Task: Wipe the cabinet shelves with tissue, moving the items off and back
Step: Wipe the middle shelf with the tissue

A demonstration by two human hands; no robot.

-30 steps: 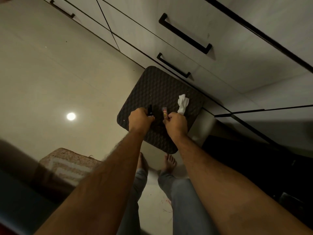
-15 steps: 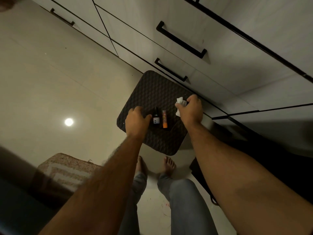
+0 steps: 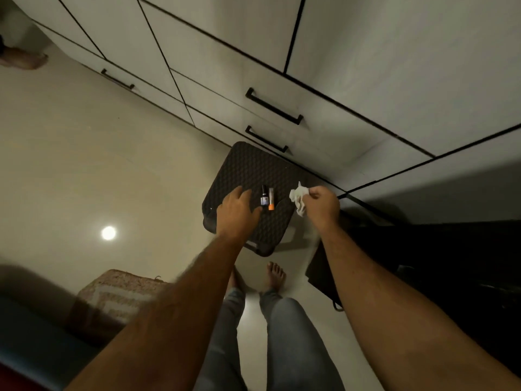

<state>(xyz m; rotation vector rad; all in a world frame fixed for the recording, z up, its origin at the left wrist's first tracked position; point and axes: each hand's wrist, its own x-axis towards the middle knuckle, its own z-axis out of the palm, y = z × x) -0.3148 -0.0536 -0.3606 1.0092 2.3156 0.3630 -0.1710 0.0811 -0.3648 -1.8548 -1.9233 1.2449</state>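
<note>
Fingers of the right hand (image 3: 322,204) pinch the tissue (image 3: 298,197). Left hand (image 3: 235,214) hovers relaxed, fingers loose, left of the bottle (image 3: 264,196) and tube (image 3: 271,199) on the mat (image 3: 248,170).

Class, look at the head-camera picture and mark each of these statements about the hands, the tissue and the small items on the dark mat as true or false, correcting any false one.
1. The right hand holds the white tissue. True.
2. The left hand grips the small dark bottle. False: its fingers are spread and hold nothing; the bottle stands beside it on the dark mat.
3. The orange-capped tube is beside the bottle on the mat. True.
4. The tissue lies flat on the mat. False: it hangs from the right hand.
5. A drawer stands pulled open above the mat. False: the two handled drawers are shut.
</note>
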